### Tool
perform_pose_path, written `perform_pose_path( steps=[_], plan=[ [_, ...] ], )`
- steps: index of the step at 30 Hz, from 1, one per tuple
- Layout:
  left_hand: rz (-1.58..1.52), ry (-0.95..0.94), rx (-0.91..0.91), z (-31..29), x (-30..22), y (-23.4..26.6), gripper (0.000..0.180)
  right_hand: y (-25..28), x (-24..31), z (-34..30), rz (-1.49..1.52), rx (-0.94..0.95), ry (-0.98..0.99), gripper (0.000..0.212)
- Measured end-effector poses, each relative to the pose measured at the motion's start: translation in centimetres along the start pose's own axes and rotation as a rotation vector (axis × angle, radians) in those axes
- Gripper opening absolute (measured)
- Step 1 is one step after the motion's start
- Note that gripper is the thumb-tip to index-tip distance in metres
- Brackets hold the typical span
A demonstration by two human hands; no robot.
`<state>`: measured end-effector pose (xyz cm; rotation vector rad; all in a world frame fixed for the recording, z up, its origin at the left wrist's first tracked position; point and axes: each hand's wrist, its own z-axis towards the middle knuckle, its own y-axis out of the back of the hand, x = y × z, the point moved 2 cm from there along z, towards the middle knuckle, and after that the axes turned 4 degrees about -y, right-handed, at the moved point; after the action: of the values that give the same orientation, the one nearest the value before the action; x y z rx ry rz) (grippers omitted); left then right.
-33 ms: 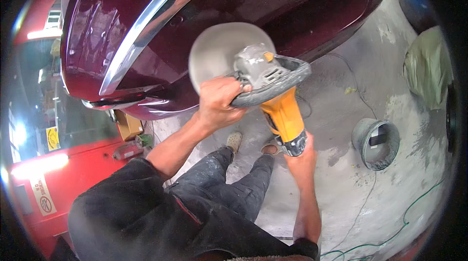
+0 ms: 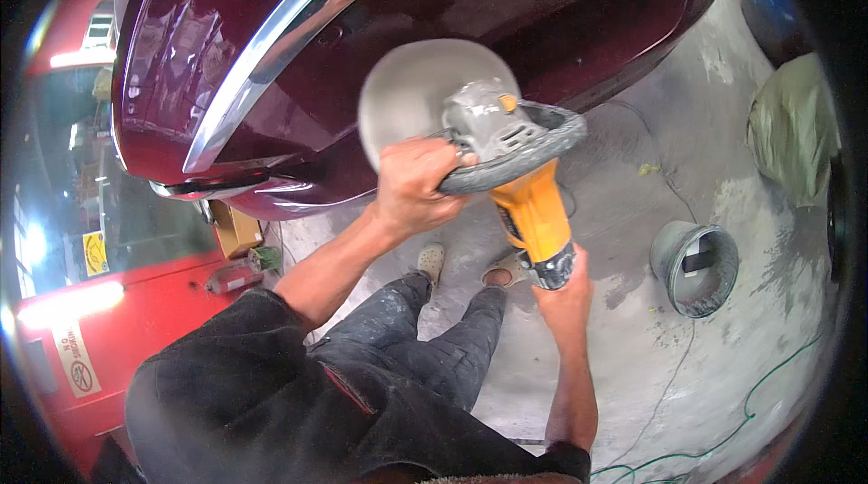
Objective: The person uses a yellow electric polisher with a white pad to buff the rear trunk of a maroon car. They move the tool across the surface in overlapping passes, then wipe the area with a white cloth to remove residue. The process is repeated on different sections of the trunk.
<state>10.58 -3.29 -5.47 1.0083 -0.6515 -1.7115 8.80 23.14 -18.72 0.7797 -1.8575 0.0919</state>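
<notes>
Polisher (image 2: 479, 118) and both hands sit slightly farther right along the car than in the earlier frame.

The left hand (image 2: 418, 181) grips the black loop handle (image 2: 562, 142), while the right hand (image 2: 565, 289) is closed round the rear of the yellow body (image 2: 533, 211). The pale round pad (image 2: 398, 99), blurred as if spinning, lies over the maroon car panel (image 2: 312, 104) beside the chrome strip (image 2: 262, 54); whether it sits flat, I cannot tell. Tilting it could dig its edge into the paint; lingering could overheat one spot; drifting left could catch the chrome.
</notes>
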Motion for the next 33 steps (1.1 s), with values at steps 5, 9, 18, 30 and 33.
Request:
perform_pose_path(
  steps=[5,9,18,30,33],
  plan=[
    [-0.211,-0.027,-0.138,3.5,1.3,-4.2,0.03,4.1,0.9,1.6,-0.124,-0.173,0.055,0.064],
    [-0.334,-0.007,-0.235,6.0,1.8,-6.6,0.029,6.4,2.8,2.4,-0.327,-0.341,0.099,0.061],
    [-0.337,0.094,-0.261,-3.7,3.4,0.5,0.027,0.0,3.7,-3.6,-0.412,-0.194,0.093,0.062],
    [-0.192,0.194,-0.147,-18.7,7.0,13.2,0.02,-15.8,3.5,-14.0,-0.246,0.013,-0.082,0.065],
    [-0.146,0.181,-0.085,-19.9,7.5,14.9,0.02,-18.7,2.4,-15.1,-0.18,0.042,-0.023,0.066]
  ],
)
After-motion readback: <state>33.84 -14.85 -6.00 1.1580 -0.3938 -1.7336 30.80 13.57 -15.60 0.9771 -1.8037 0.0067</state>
